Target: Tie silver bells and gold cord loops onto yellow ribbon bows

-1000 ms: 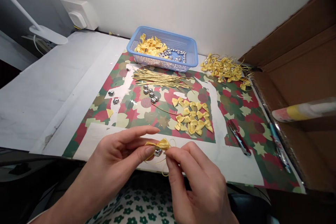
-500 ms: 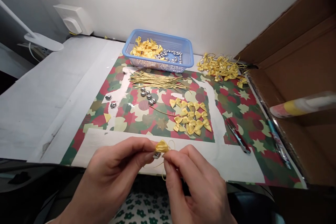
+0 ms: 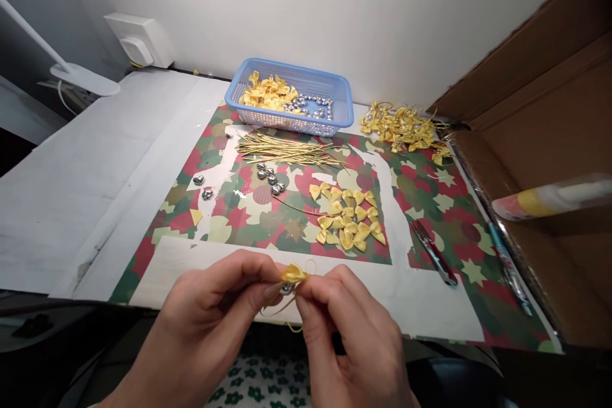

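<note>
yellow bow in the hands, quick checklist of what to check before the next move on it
1. Yellow bow pinched between left hand and right hand: ok.
2. Silver bead sits right under the bow at the fingertips: ok.
3. Gold cord trails loose below the hands; whether it is knotted: cannot tell.
4. Loose bows lie on the patterned mat: ok.
5. Cord bundle lies in front of the blue basket: ok.
6. Scissors lie on the mat to the right, apart from the hands: ok.

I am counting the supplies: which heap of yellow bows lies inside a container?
The heap in the blue basket at the wall: yellow bows beside silver beads; the others lie on the mat.
</note>
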`<state>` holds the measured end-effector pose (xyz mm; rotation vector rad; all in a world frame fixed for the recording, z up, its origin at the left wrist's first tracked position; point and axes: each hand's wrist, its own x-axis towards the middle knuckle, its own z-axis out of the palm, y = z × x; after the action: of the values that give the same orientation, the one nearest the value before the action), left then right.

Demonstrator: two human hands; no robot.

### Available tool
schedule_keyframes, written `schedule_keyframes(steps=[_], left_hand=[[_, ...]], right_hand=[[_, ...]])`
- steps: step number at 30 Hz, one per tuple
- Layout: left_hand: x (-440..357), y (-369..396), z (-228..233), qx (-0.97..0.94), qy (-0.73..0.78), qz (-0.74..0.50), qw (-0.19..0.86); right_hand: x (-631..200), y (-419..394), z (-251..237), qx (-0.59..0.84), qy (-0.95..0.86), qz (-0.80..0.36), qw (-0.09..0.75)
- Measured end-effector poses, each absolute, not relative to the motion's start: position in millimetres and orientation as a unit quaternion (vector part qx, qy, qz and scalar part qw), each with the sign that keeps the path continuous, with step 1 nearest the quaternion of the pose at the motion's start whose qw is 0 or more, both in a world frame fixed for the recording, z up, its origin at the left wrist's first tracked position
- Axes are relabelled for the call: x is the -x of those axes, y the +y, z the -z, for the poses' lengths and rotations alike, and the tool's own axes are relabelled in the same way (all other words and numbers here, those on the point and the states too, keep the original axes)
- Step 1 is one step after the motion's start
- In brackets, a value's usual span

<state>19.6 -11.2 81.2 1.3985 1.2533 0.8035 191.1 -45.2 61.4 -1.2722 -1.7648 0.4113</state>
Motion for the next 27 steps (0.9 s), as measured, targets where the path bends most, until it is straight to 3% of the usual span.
schedule_keyframes(steps=[14,27], left_hand=[[-21,-14,-79,-0.593,0.52,-0.312,0.53],[-21,-15,-64,-0.683,0.457,-0.351,0.45]], right_hand=[[-190,-46,-62,0.525,-0.684,-0.218,0.458],[-187,-46,-60,0.59,-0.609,-0.251,0.467]])
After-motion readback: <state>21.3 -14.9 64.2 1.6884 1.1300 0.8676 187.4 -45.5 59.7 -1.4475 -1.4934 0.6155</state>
